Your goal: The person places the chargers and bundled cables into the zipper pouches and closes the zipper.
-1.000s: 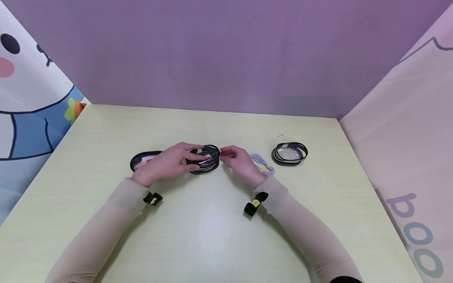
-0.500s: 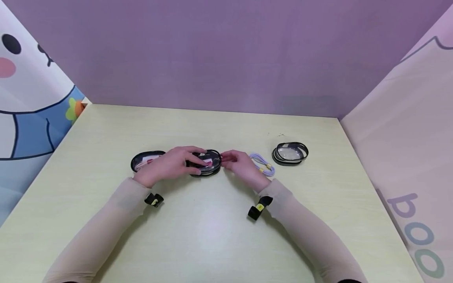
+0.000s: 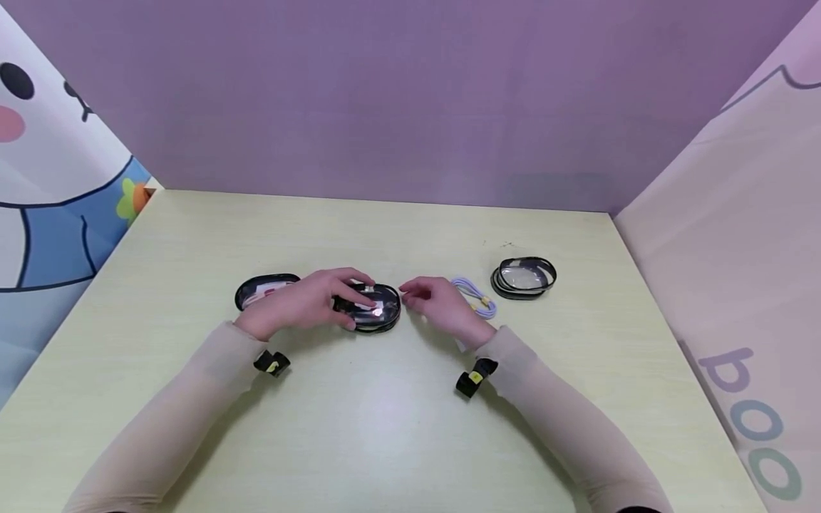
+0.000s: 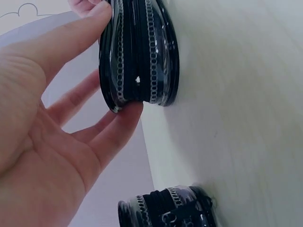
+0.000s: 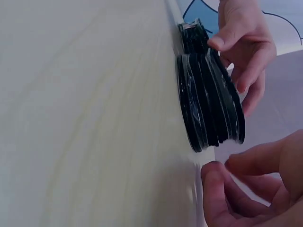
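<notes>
In the head view, a clear oval zip case (image 3: 385, 308) with black trim lies mid-table. My left hand (image 3: 308, 303) holds its left end, thumb on the near side and fingers over the top and far side. The left wrist view shows the case's zip edge (image 4: 137, 52) between thumb and fingers. Just off the right end is my right hand (image 3: 442, 310), its fingers bent; in the right wrist view the fingertips (image 5: 214, 166) stand a small gap from the case, with nothing seen between them.
A similar case (image 3: 256, 285) with pale contents sits partly behind my left hand. Right of my right hand are a coiled lilac cable (image 3: 484, 311) with yellow ties and another clear black-trimmed case (image 3: 524, 278). A purple wall (image 3: 410, 107) rises behind the table.
The middle case has come nearer to me and its clear top now faces up, with the pink bit inside no longer showing. My right hand has shifted slightly nearer and right.
</notes>
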The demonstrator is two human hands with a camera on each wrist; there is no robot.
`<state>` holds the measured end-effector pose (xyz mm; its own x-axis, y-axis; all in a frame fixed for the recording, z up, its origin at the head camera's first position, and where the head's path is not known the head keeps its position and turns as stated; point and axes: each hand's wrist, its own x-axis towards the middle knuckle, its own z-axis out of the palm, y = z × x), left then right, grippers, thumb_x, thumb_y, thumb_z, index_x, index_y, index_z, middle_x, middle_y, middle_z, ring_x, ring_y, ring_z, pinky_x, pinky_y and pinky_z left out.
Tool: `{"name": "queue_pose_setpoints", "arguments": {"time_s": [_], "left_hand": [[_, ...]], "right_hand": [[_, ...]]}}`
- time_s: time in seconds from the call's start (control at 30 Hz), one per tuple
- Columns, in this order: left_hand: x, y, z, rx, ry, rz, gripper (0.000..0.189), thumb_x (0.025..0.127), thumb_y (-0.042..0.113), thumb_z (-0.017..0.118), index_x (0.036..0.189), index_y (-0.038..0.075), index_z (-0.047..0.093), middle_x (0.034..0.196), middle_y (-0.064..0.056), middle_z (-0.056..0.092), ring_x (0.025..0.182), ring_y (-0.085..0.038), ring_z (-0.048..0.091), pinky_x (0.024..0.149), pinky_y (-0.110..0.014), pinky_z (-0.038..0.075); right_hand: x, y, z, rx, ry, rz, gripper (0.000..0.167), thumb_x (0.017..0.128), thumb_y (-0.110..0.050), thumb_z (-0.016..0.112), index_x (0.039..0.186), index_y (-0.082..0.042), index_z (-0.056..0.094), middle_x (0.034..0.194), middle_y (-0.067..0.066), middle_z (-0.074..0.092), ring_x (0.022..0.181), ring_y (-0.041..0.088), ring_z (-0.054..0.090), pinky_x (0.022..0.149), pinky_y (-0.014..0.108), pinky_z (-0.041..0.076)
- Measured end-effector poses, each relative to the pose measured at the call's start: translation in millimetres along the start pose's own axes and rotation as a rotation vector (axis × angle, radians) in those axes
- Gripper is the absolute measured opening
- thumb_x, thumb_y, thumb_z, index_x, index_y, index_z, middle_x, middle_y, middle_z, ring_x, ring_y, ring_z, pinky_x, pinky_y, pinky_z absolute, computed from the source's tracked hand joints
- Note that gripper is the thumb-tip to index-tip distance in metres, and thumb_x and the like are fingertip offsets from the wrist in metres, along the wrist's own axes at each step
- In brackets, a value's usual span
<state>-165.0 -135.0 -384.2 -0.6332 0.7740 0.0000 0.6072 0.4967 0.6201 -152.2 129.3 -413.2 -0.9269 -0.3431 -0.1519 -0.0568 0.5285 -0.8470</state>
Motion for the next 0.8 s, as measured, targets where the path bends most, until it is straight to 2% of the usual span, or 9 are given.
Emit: {"name": "queue_pose_setpoints", "arguments": {"time_s": [0.2, 0.43, 0.6, 0.8], "left_hand": [[-2.0, -2.8, 2.0, -0.012, -0.024, 0.060, 0.046, 0.077, 0.012, 0.086, 0.121, 0.013, 0.074, 0.144, -0.010, 0.050, 0.132, -0.034, 0.046, 0.108, -0.050, 0.038], [-2.8, -3.7, 3.6, -0.035, -0.036, 0.058, 0.044, 0.079, 0.009, 0.085, 0.121, 0.016, 0.074, 0.146, -0.008, 0.049, 0.134, -0.031, 0.045, 0.109, -0.047, 0.038], [-2.9, -3.1, 4.4, -0.046, -0.057, 0.076, 0.046, 0.078, 0.006, 0.084, 0.123, 0.013, 0.073, 0.146, -0.008, 0.050, 0.134, -0.031, 0.046, 0.109, -0.048, 0.038], [-3.2, -2.9, 5.6, -0.072, -0.066, 0.076, 0.047, 0.078, 0.005, 0.083, 0.123, 0.010, 0.072, 0.146, -0.008, 0.050, 0.134, -0.030, 0.046, 0.109, -0.048, 0.037]], "right_hand": [[7.1, -2.6, 2.7, -0.120, -0.067, -0.028, 0.029, 0.094, -0.007, 0.065, 0.121, -0.014, 0.072, 0.109, 0.000, 0.071, 0.103, 0.018, 0.063, 0.096, 0.037, 0.048], [12.9, -2.7, 4.6, -0.214, -0.068, -0.051, 0.026, 0.095, -0.010, 0.065, 0.119, -0.017, 0.073, 0.107, -0.001, 0.071, 0.101, 0.017, 0.064, 0.094, 0.036, 0.048], [17.3, -3.6, 4.4, -0.256, -0.107, -0.086, 0.029, 0.097, -0.007, 0.062, 0.123, -0.016, 0.071, 0.112, 0.002, 0.070, 0.105, 0.019, 0.063, 0.096, 0.036, 0.048], [20.2, -3.2, 4.5, -0.289, -0.120, -0.086, 0.019, 0.096, -0.004, 0.062, 0.108, -0.011, 0.075, 0.103, 0.001, 0.072, 0.099, 0.018, 0.064, 0.094, 0.035, 0.049]]}}
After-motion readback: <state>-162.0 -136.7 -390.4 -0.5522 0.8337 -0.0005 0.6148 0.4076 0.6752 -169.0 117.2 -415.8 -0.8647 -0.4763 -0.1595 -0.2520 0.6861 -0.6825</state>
